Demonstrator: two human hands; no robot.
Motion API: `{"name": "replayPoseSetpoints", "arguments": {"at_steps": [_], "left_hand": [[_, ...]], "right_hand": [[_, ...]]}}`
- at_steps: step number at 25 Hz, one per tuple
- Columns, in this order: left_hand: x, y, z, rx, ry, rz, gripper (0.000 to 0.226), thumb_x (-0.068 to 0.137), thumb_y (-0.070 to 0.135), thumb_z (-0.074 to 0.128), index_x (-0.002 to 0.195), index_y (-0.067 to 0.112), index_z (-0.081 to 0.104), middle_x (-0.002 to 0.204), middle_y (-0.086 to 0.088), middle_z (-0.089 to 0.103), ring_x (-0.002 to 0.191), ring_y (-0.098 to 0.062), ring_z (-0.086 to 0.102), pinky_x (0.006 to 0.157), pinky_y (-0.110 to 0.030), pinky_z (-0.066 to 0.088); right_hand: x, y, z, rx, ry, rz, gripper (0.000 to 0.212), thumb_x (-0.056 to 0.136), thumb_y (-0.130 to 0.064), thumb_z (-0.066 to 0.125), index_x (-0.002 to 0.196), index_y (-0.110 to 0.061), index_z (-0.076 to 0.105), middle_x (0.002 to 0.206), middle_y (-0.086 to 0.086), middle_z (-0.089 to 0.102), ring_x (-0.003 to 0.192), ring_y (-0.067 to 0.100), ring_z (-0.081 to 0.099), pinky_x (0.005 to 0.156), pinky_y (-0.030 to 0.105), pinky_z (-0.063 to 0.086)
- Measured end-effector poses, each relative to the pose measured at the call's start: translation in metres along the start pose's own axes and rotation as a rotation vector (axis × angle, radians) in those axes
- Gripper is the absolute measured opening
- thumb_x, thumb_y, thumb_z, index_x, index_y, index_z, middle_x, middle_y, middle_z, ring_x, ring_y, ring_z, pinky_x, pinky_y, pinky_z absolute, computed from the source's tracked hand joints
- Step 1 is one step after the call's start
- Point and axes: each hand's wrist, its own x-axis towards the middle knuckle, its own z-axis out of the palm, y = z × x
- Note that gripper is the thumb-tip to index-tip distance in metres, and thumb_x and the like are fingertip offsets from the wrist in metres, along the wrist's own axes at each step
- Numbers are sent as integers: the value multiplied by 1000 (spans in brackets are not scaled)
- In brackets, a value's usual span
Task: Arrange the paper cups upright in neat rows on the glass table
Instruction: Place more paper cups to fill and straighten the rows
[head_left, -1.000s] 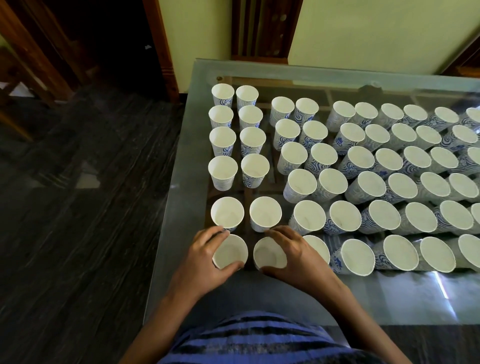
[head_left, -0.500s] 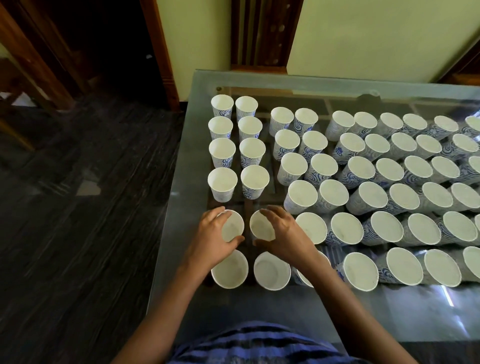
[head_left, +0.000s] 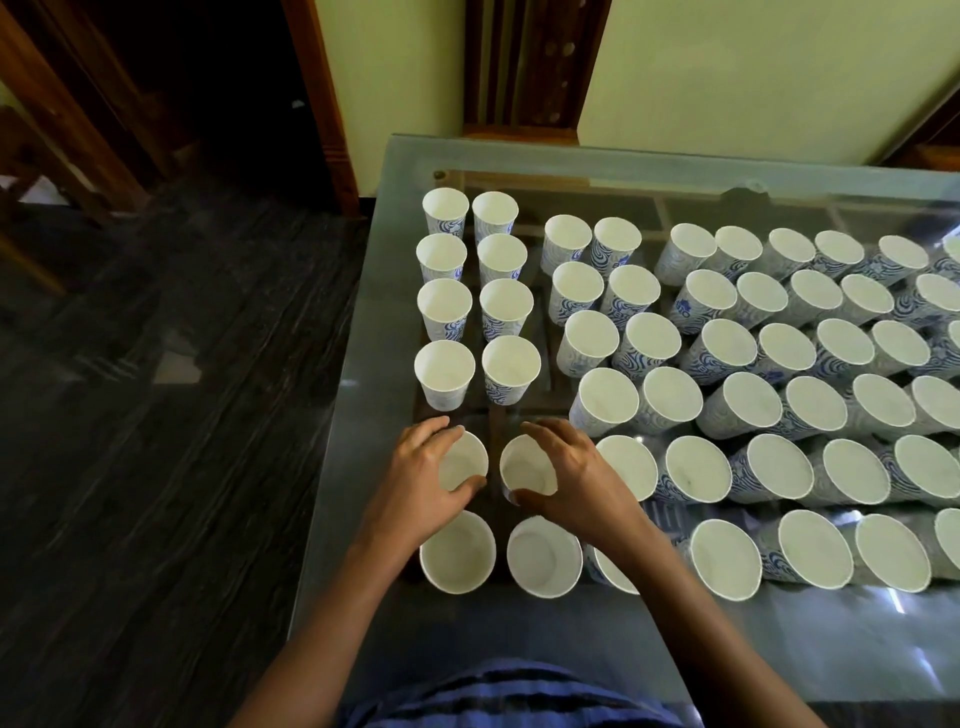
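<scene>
Paper cups (head_left: 727, 353) everywhere, white with blue swirls, all upright on the glass tabletop (head_left: 358, 467). The left hand (head_left: 415, 483) is wrapped round the left-hand cup (head_left: 465, 462) and the right hand (head_left: 571, 483) grips the right-hand cup (head_left: 527, 470), fingers curled over the far rims and thumbs on the near side. Those two stand side by side, not touching. The near pair (head_left: 457, 553) sits just in front, toward the person. Beyond the hands a tidy double column (head_left: 444, 306) runs to the far edge, and slanted rows fill the right side. Dark wooden floor (head_left: 156, 441) off left.
</scene>
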Motion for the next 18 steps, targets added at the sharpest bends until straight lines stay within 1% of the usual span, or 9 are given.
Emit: {"name": "replayPoseSetpoints", "arguments": {"at_steps": [4, 6, 8, 12, 15, 18], "left_hand": [[28, -3, -8, -12, 56, 7, 56, 74, 31, 74, 124, 15, 56, 133, -3, 50, 123, -19, 43, 95, -24, 34], [49, -5, -12, -5, 78, -13, 56, 75, 32, 73, 125, 14, 56, 135, -5, 48, 125, -20, 41, 98, -27, 35], [71, -7, -13, 26, 75, -32, 61, 76, 33, 72, 129, 14, 51, 140, -5, 43, 128, -22, 37, 102, -31, 35], [98, -11, -12, 65, 44, -56, 70, 73, 34, 74, 133, 13, 46, 144, -7, 39, 130, -23, 35, 104, -31, 31], [105, -14, -8, 56, 53, -79, 68, 71, 32, 76, 130, 11, 49, 139, -7, 45, 126, -22, 40, 102, -26, 31], [106, -15, -5, 35, 66, -87, 65, 68, 30, 78, 125, 10, 54, 133, -6, 51, 121, -22, 45, 99, -25, 33]], "right_hand": [[27, 2, -15, -2, 12, -12, 69, 78, -33, 72, 138, -19, 40, 144, 4, 39, 129, 24, 40, 101, 34, 42], [50, 2, -20, 5, 22, 6, 70, 79, -32, 71, 139, -18, 38, 146, 5, 36, 132, 25, 38, 104, 36, 41], [72, 1, -23, 30, 25, 34, 73, 78, -31, 72, 141, -18, 36, 149, 5, 32, 136, 26, 33, 107, 41, 39], [104, 2, -19, 58, 7, 46, 79, 74, -29, 76, 140, -16, 35, 150, 8, 30, 136, 29, 31, 108, 41, 35], [114, 5, -14, 46, 6, 25, 74, 75, -27, 75, 139, -14, 38, 148, 10, 33, 134, 30, 31, 108, 39, 33], [115, 8, -13, 47, 46, 21, 71, 75, -25, 75, 137, -13, 42, 144, 9, 39, 130, 29, 36, 106, 39, 35]]}}
